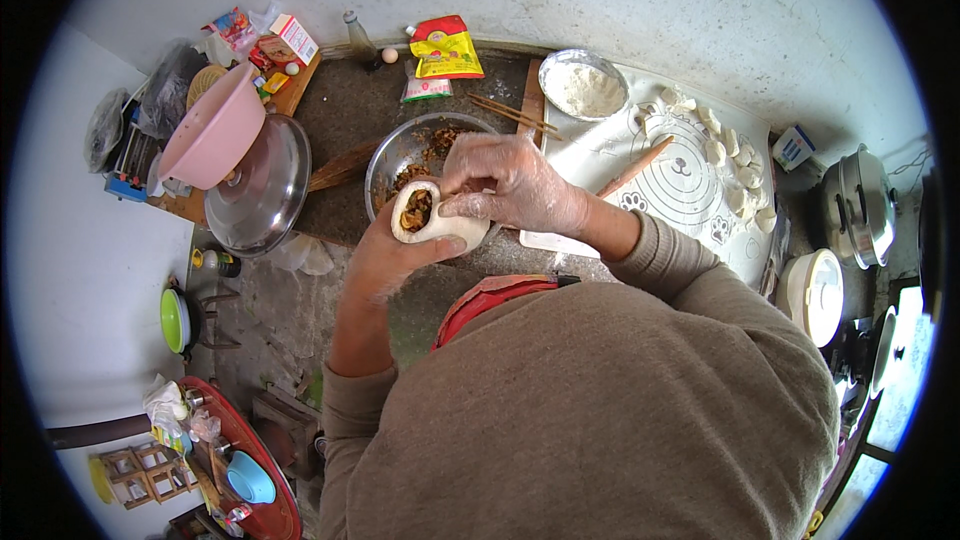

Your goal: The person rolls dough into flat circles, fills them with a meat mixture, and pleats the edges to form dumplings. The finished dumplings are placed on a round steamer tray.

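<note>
A partly closed dough wrapper (457, 231) with brown chopped filling (416, 211) showing at its open end rests in my left hand (390, 251), thumb along its near side. My floury right hand (510, 184) pinches the dough's upper edge between thumb and fingers. Right behind both hands is a steel bowl (375, 157) with more of the filling, partly hidden by them. On the right, a white printed dough mat (675, 199) carries a wooden rolling pin (637, 165), several dough pieces (744, 157) and a metal bowl of flour (585, 86).
Chopsticks (517, 116) lie behind the steel bowl, near a yellow and red pouch (446, 49), an egg (389, 55) and a glass bottle (361, 41). A steel lid (262, 195) and a pink basin (214, 127) stand left. Steel pots (859, 206) are far right.
</note>
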The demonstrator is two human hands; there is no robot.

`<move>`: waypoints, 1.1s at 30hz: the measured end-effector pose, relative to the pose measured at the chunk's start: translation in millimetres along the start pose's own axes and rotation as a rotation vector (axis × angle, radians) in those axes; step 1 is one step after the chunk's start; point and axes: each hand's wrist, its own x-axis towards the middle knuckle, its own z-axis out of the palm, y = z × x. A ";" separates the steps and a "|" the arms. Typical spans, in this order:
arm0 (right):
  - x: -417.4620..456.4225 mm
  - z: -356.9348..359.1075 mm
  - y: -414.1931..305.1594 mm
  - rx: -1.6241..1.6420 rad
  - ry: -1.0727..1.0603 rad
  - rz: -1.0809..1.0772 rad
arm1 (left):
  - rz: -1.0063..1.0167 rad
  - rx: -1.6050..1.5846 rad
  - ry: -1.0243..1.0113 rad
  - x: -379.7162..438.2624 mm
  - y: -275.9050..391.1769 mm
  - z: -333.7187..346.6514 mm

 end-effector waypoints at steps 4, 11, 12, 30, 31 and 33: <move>2.8 1.6 4.3 0.083 0.016 0.025 | -0.012 0.059 -0.042 2.1 5.7 1.5; -2.2 6.4 -3.4 0.027 -0.007 0.079 | -0.036 -0.008 -0.047 7.4 -2.2 1.9; -3.7 8.7 -2.1 -0.011 0.033 0.018 | -0.033 -0.010 -0.027 8.9 -4.4 1.3; 8.9 -1.2 -0.9 0.092 -0.047 0.199 | 0.010 0.113 -0.171 13.3 -1.5 -4.6; 8.5 0.5 3.2 0.115 -0.041 0.141 | 0.007 0.110 -0.175 14.3 0.3 -3.2; 6.6 5.6 12.9 0.163 -0.030 0.023 | -0.020 0.112 -0.159 16.0 -0.1 -3.6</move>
